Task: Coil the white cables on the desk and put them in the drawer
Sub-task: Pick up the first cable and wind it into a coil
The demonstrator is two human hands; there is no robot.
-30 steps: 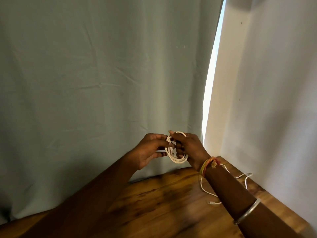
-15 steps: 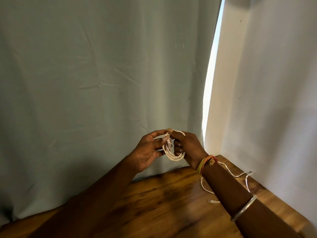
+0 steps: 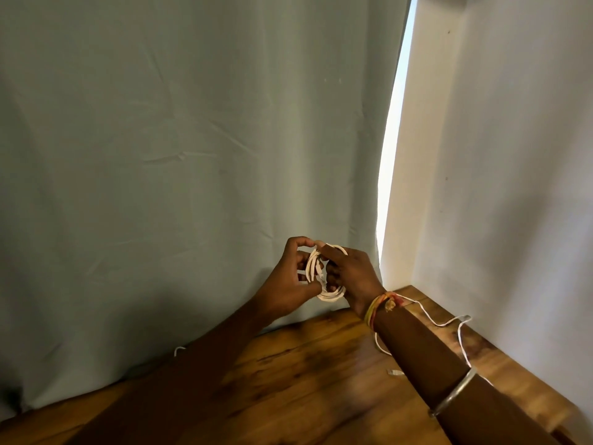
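A coiled white cable (image 3: 324, 277) hangs in the air above the back of the wooden desk (image 3: 288, 380). My left hand (image 3: 288, 281) pinches its left side with curled fingers. My right hand (image 3: 353, 277) grips its right side, fingers through the loop. A second, loose white cable (image 3: 449, 322) trails over the desk at the right, passing behind my right forearm, with a plug end (image 3: 394, 372) lying on the wood. No drawer is in view.
A pale curtain (image 3: 192, 155) hangs directly behind the desk. A white wall (image 3: 513, 187) closes off the right side. A short bit of white cable (image 3: 178, 350) shows at the curtain's foot by my left forearm.
Both hands have drifted slightly left with the coil. The left fingers have shifted from a tight pinch to a curled hold over the coil's top and side.
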